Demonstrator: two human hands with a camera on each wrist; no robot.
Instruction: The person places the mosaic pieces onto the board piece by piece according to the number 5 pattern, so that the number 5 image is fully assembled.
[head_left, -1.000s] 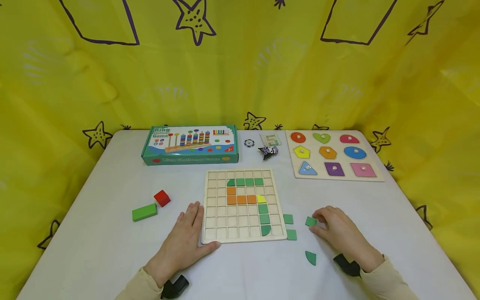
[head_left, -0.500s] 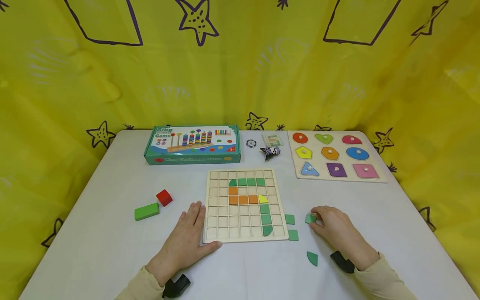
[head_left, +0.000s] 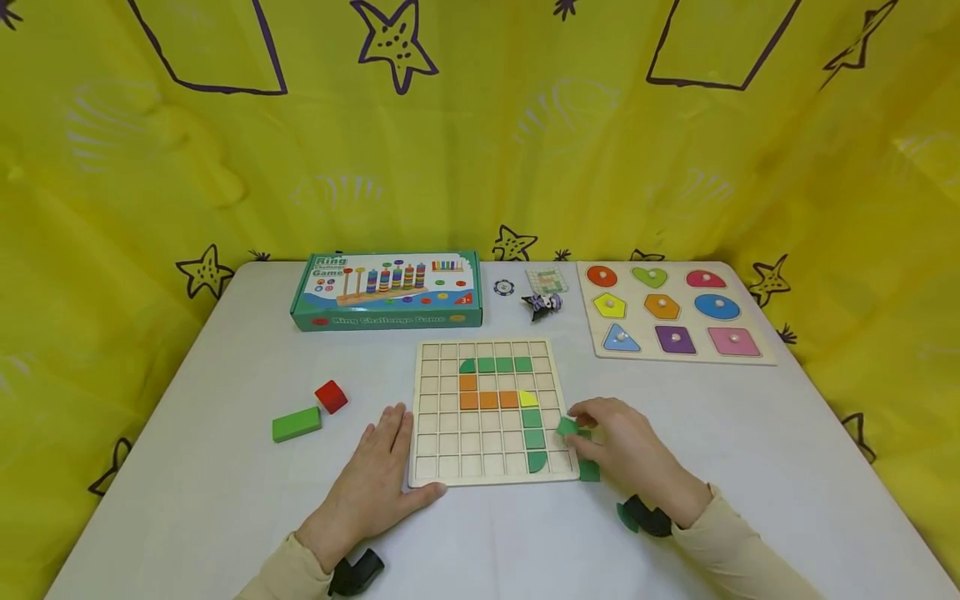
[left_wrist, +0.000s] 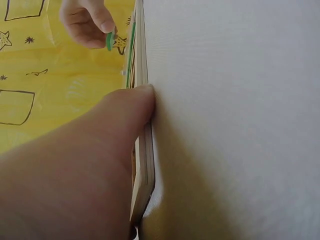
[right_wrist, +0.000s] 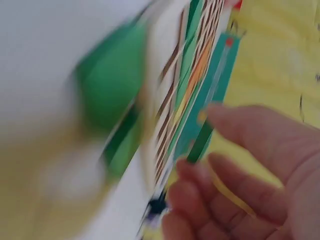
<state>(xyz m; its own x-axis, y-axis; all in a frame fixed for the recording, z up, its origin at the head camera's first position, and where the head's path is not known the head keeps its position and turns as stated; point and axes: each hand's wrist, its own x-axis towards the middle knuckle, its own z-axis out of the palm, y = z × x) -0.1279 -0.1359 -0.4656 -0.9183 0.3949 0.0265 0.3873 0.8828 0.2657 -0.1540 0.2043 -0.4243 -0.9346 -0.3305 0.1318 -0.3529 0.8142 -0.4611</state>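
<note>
A wooden grid board [head_left: 450, 442] lies mid-table with green, orange and yellow tiles set in a winding line. My left hand [head_left: 386, 450] lies flat beside its front-left corner. In the left wrist view the thumb [left_wrist: 135, 107] presses the board's edge [left_wrist: 142, 150]. My right hand [head_left: 592, 421] pinches a green square tile [head_left: 567, 427] over the board's right edge; the blurred right wrist view shows that tile [right_wrist: 200, 142] edge-on between fingers and thumb. Another green square [head_left: 589, 471] lies beside the board. A rounded green piece [head_left: 625, 517] is partly hidden under my right wrist.
A Ring Challenge Game box [head_left: 386, 290] stands behind the board. A shape-peg puzzle [head_left: 675, 312] lies at the back right. A chip [head_left: 504, 287], a card [head_left: 545, 278] and a small figure [head_left: 545, 304] sit between them. On the left are a red block [head_left: 331, 397] and a green block [head_left: 296, 424].
My right hand lifted the green square from the table and carried it left to the board's right edge. The left hand stayed in place.
</note>
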